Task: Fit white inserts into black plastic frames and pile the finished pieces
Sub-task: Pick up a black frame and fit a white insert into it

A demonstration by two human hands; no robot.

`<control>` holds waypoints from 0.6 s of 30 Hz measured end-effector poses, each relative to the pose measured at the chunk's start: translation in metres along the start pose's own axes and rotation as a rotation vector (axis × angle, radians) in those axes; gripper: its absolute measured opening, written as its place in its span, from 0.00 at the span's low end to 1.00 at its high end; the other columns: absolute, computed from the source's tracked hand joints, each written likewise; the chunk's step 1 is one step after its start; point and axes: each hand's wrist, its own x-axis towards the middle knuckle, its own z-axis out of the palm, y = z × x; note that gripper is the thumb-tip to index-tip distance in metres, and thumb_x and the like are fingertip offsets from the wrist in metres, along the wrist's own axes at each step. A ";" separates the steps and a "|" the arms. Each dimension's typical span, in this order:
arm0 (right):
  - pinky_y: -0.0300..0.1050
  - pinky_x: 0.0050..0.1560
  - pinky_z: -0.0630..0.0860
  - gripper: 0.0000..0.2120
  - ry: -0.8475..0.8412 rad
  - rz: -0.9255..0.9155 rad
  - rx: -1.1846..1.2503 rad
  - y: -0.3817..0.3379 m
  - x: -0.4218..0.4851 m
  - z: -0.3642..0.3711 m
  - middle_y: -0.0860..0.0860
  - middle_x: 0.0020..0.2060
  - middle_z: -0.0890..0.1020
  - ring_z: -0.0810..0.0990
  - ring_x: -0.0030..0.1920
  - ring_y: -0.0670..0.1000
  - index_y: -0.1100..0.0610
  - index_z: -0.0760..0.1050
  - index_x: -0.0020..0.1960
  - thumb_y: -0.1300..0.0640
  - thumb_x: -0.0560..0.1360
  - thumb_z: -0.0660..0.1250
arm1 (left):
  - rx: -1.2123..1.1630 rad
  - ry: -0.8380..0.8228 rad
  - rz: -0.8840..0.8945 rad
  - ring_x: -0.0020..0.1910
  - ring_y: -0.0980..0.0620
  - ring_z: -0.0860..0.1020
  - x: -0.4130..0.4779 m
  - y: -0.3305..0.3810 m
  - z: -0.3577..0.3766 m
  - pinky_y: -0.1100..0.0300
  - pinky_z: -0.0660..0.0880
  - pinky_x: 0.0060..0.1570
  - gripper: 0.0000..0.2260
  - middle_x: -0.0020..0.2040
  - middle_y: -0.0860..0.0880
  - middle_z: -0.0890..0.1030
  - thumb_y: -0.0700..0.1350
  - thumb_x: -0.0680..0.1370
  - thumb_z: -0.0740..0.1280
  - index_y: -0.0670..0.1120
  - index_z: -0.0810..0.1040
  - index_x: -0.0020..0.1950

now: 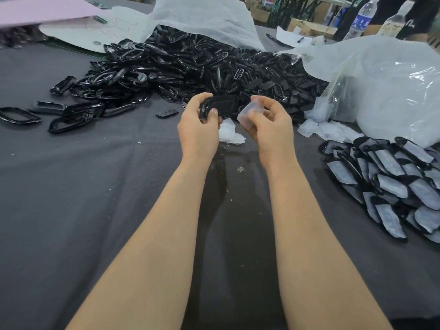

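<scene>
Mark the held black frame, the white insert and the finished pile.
black frame (223,106): head view, its exposed middle.
white insert (254,108): head view, its upper face.
finished pile (391,185): head view, a piece mid-pile.

A grey cloth (71,186) covers the table. At the far left lies a pink sheet (35,10), and just right of it a white paper (78,32) with red scribbles. A white bag (202,17) rises at the far middle, and a clear bag (385,86) bulks on the right. Beyond the clear bag stand a blue-label bottle (362,19) and, just right of it, a second bottle (392,22). A pen (278,40) lies between the bags. Cardboard boxes (307,26) sit farther off.
</scene>
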 end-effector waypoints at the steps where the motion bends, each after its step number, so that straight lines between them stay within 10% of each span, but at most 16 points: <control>1: 0.43 0.48 0.81 0.09 0.023 -0.009 -0.013 0.000 0.000 0.000 0.50 0.38 0.79 0.79 0.38 0.45 0.54 0.77 0.49 0.67 0.76 0.63 | 0.001 -0.001 0.003 0.41 0.56 0.80 0.000 0.000 0.000 0.55 0.80 0.52 0.12 0.48 0.49 0.80 0.36 0.80 0.61 0.53 0.74 0.57; 18: 0.32 0.40 0.75 0.08 0.068 -0.045 0.017 -0.002 -0.005 0.012 0.46 0.36 0.79 0.77 0.36 0.40 0.53 0.76 0.41 0.64 0.76 0.68 | 0.007 -0.088 0.005 0.37 0.60 0.81 0.003 -0.003 0.003 0.57 0.81 0.51 0.11 0.44 0.49 0.82 0.36 0.80 0.62 0.49 0.76 0.57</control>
